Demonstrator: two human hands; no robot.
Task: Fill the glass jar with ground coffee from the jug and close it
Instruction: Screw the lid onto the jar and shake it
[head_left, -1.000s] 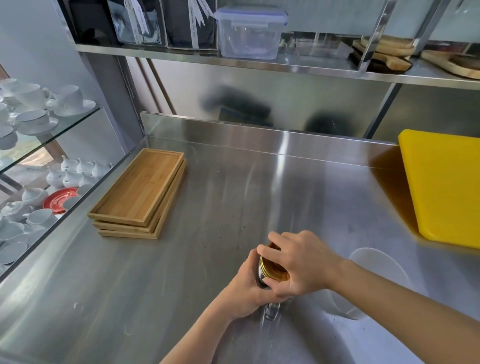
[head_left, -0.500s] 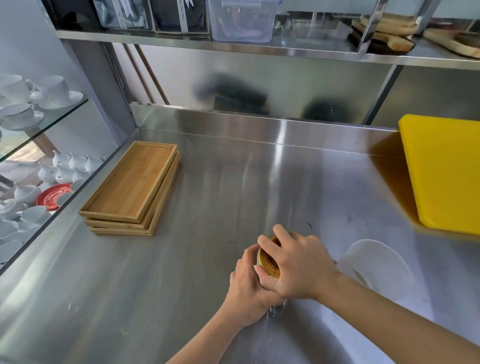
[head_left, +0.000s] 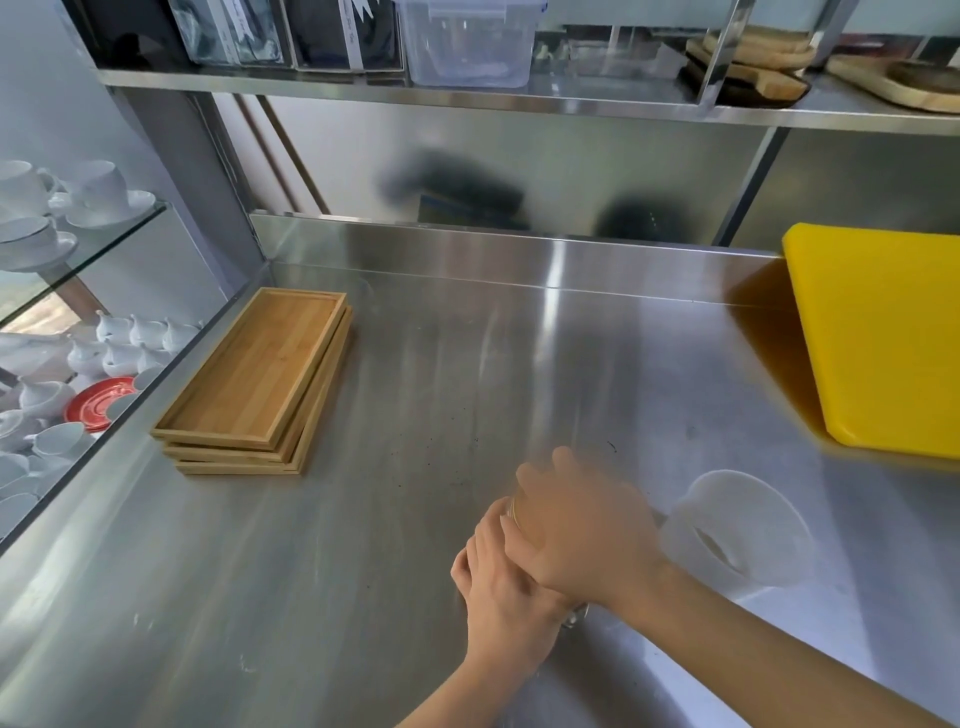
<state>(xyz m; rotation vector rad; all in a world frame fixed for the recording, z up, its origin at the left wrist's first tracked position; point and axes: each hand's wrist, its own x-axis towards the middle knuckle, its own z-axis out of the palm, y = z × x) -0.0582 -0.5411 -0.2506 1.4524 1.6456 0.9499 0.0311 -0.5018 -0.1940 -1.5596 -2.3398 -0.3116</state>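
Both hands grip a glass jar (head_left: 574, 618) on a steel counter (head_left: 415, 415): left hand (head_left: 506, 592) around its body, right hand (head_left: 582, 530) over the gold lid (head_left: 515, 512). White jug (head_left: 743, 530) just beside. No writing legible.

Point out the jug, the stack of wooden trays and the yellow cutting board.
jug (head_left: 748, 525): head view, inner wall.
stack of wooden trays (head_left: 260, 369): head view, top tray's floor.
yellow cutting board (head_left: 883, 332): head view, top face.

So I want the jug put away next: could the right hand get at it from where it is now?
Probably yes. The jug stands on the counter just right of the right hand, with nothing between them. But that hand is busy on the jar's lid and must let go first.
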